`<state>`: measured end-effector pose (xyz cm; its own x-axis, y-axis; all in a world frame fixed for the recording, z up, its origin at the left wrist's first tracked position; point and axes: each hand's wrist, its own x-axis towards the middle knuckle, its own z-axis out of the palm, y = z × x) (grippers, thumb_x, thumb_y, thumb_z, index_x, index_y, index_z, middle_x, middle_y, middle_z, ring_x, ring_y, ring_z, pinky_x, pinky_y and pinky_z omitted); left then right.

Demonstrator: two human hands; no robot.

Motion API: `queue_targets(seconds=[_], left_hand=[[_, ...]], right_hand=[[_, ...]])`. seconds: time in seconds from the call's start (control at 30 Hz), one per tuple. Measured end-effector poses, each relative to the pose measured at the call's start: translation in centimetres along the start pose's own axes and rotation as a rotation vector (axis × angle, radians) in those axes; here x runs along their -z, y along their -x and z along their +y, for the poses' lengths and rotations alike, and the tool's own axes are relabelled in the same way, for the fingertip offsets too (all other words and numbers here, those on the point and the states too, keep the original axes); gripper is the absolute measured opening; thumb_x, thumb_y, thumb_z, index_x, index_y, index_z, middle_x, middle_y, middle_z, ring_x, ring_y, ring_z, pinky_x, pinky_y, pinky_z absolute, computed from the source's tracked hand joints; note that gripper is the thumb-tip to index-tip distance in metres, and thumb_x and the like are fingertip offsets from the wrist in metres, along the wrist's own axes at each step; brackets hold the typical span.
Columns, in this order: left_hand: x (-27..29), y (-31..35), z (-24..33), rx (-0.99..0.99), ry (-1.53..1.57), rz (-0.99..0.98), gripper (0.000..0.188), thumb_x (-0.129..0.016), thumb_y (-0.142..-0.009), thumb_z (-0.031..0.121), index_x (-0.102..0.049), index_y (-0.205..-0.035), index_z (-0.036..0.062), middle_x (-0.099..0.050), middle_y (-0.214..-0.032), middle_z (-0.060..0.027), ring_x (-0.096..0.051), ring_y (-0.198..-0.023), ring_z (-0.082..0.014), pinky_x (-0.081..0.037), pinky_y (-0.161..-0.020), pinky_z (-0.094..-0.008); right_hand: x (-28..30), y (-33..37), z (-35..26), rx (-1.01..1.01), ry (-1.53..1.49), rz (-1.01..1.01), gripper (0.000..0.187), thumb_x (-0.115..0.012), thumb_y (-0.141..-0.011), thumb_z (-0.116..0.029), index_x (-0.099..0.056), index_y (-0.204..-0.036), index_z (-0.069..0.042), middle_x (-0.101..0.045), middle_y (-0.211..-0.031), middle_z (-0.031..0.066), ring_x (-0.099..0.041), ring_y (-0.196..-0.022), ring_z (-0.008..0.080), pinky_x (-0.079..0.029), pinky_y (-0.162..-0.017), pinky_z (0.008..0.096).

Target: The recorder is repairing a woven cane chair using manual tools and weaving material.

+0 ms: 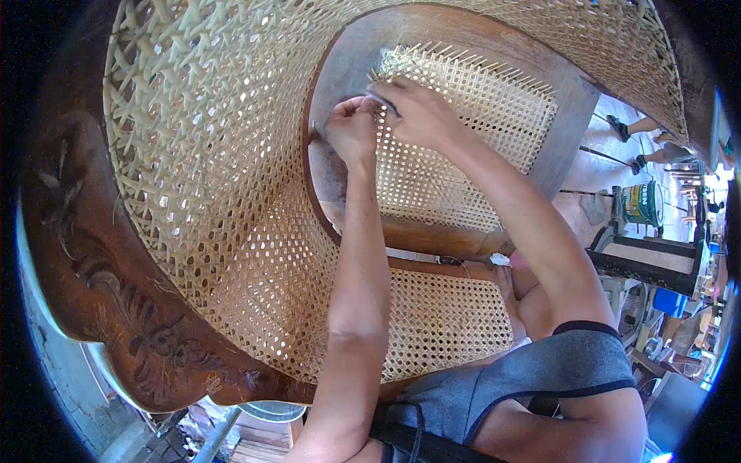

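Note:
A wooden chair with a woven cane seat point(463, 139) fills the middle of the head view. Loose strand ends stick up along the seat's far edge. My left hand point(352, 133) is closed at the left border of the seat weave, its fingertips pinched together; whatever they grip is too small to make out. Just right of it, my right hand point(423, 114) bends over the seat's far left corner. A small dark slim tool point(380, 99) shows in its fingers, pointing toward my left fingertips. Its exact kind is unclear, partly covered by the hand.
The curved cane back point(208, 162) and its carved wooden frame point(116, 285) wrap around the left side. Another cane panel point(448, 320) lies nearer to me. At the right are a green bucket point(642, 203), a black-framed piece point(656, 266), a blue container point(668, 302) and another person's feet point(617, 128).

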<state>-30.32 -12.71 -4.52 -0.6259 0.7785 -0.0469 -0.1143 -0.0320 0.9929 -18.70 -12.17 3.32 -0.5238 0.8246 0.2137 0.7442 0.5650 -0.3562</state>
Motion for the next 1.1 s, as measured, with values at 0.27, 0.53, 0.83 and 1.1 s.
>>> queue_targets(seconds=[0.27,0.53,0.83,1.1], left_hand=[[0.6,-1.8,-0.2,0.006,-0.016,-0.203,0.017,-0.074,-0.078,0.010,-0.071,-0.089,-0.0028,-0.070,-0.072,-0.0086,-0.064,-0.064,-0.0132,-0.052,-0.062,-0.0278],[-1.6,1.3,-0.2,-0.226,0.002,-0.025,0.020,-0.068,-0.088,0.012,-0.067,-0.078,-0.0051,-0.064,-0.069,-0.0012,-0.053,-0.065,-0.0067,-0.044,-0.059,-0.0241],[-1.5,1.4,-1.0,-0.235,-0.071,-0.003,0.014,-0.068,-0.082,0.007,-0.065,-0.075,-0.0047,-0.066,-0.069,-0.0026,-0.055,-0.063,-0.0072,-0.046,-0.058,-0.0262],[-1.1,1.4,0.6,-0.166,-0.015,-0.013,0.010,-0.067,-0.081,0.004,-0.068,-0.080,-0.0053,-0.067,-0.072,-0.0040,-0.056,-0.064,-0.0077,-0.046,-0.059,-0.0250]], right_hand=[[0.9,-0.4,1.2,0.000,-0.098,0.066,0.044,-0.057,-0.073,-0.001,-0.061,-0.116,-0.004,-0.063,-0.101,0.0198,-0.063,-0.088,0.0366,-0.051,-0.077,0.0441],[1.9,-0.4,0.0,0.008,0.092,-0.140,0.060,-0.060,-0.072,0.000,-0.057,-0.130,-0.015,-0.061,-0.112,0.0116,-0.064,-0.099,0.0298,-0.054,-0.084,0.0398],[1.4,-1.0,-0.5,0.041,0.275,-0.188,0.056,-0.063,-0.072,-0.002,-0.055,-0.127,-0.005,-0.060,-0.110,0.0152,-0.065,-0.097,0.0318,-0.055,-0.083,0.0401],[1.3,-1.0,-0.6,0.018,0.207,-0.161,0.051,-0.060,-0.074,-0.003,-0.058,-0.124,-0.008,-0.061,-0.111,0.0172,-0.064,-0.097,0.0343,-0.054,-0.085,0.0421]])
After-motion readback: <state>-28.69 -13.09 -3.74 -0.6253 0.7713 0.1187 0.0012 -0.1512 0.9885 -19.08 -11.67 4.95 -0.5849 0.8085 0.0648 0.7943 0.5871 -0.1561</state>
